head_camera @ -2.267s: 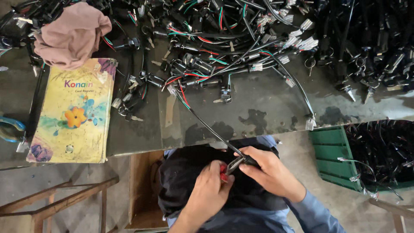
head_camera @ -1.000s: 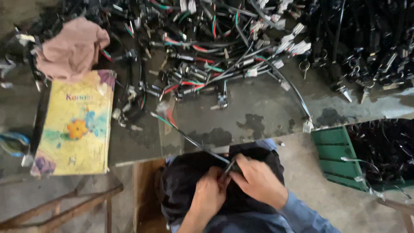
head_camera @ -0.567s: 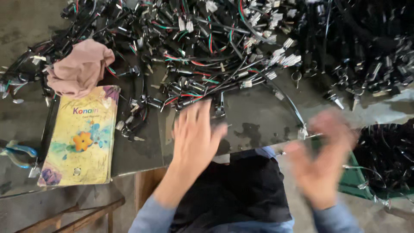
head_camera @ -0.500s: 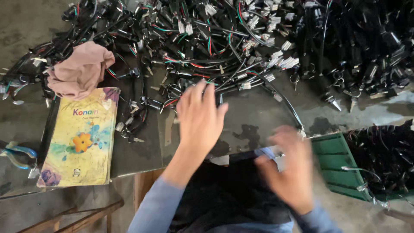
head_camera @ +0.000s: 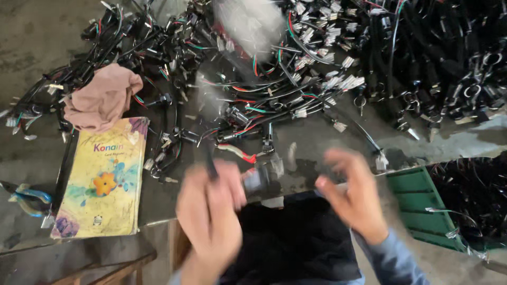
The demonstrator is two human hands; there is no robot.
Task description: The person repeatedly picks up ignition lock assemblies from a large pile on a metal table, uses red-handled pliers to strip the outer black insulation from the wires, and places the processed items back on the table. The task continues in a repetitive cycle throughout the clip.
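At the left of the grey bench (head_camera: 37, 31) a yellow flowered notebook (head_camera: 103, 182) lies near, with a crumpled pink cloth (head_camera: 103, 100) just beyond its far edge. The left hand (head_camera: 211, 211), blurred, hangs over the near bench edge with its fingers curled around a small grey connector and a dark wire (head_camera: 253, 177), below the tangled pile of wire harnesses (head_camera: 285, 79). The right hand (head_camera: 356, 195), also blurred, hovers near it with fingers loosely spread and holding nothing, a green crate (head_camera: 420, 206) of black cables to its right.
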